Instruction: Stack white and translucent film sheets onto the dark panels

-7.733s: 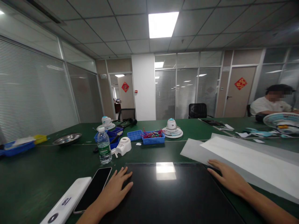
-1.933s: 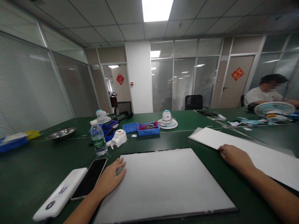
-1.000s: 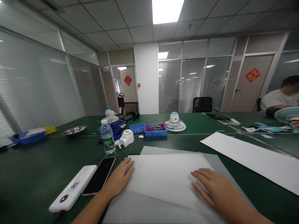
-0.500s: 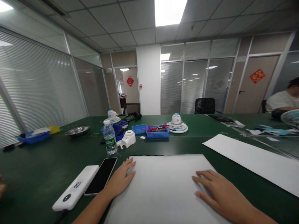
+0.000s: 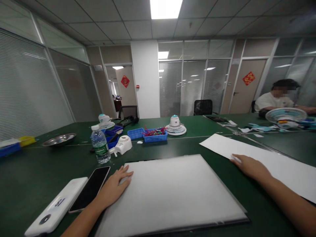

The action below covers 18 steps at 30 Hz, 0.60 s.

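Note:
A white rectangular panel (image 5: 168,191) with a dark edge below it lies flat on the green table in front of me. My left hand (image 5: 115,184) rests on its left border, fingers stretched out and apart. Off to the right, my right hand (image 5: 250,166) is at the near edge of a long white sheet (image 5: 278,164). Its thumb and fingers close on that edge; the fingertips are partly hidden. Beside my left forearm lie a dark-screened phone (image 5: 91,189) and a white power-bank-like device (image 5: 56,205).
Beyond the panel stand a water bottle (image 5: 100,146), a white plastic housing (image 5: 123,144), a blue tray of wires (image 5: 155,136) and a white fan part (image 5: 175,126). A metal bowl (image 5: 59,140) is at left. A person (image 5: 275,98) sits at far right behind a fan guard (image 5: 286,115).
My right hand has left the panel's right side and moved right to the white sheet. My left hand stays on the panel's left border. The view has turned rightward.

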Tool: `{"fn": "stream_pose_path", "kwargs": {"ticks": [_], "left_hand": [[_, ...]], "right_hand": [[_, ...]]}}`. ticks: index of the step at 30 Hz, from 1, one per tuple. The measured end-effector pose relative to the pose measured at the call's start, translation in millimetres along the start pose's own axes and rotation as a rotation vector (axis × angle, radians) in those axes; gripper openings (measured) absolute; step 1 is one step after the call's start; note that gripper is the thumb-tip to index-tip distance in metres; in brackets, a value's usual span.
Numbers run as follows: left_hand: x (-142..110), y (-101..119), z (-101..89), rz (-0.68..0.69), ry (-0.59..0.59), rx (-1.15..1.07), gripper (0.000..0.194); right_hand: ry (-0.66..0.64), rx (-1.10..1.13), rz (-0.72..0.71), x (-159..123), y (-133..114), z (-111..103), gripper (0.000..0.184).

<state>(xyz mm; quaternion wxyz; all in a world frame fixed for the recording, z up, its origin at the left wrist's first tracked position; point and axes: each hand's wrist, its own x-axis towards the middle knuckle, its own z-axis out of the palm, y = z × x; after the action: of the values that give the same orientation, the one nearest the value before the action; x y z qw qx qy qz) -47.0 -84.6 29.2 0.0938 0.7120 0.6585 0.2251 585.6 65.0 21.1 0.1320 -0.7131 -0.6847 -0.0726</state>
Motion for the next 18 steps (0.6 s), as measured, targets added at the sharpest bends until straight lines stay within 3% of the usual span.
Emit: {"fn": "stream_pose_path", "kwargs": {"ticks": [4,8,12,16,18], "left_hand": [[3.5,-2.0,1.4,0.008,-0.014,0.002,0.05],[3.8,-5.6,2.0,0.015,-0.005,-0.002,0.047],[1.6,-8.7,3.8,0.019,0.022,-0.016,0.047],[-1.7,-7.1,4.1,-0.005,0.065,-0.035,0.052],[-3.3,-4.6,3.3,-0.021,0.078,-0.04,0.055]], "right_hand": [[-0.018,-0.098,-0.018,-6.7,-27.3,-18.6,0.045],[0.06,-0.144,-0.152,-29.9,-80.1,-44.5,0.043],[0.073,-0.11,-0.439,-80.5,-147.7,-55.2,0.036],[0.113,0.012,-0.889,-139.1,-208.7,-49.7,0.021],[0.144,0.101,-1.038,-159.8,-229.2,-49.3,0.014]]}}
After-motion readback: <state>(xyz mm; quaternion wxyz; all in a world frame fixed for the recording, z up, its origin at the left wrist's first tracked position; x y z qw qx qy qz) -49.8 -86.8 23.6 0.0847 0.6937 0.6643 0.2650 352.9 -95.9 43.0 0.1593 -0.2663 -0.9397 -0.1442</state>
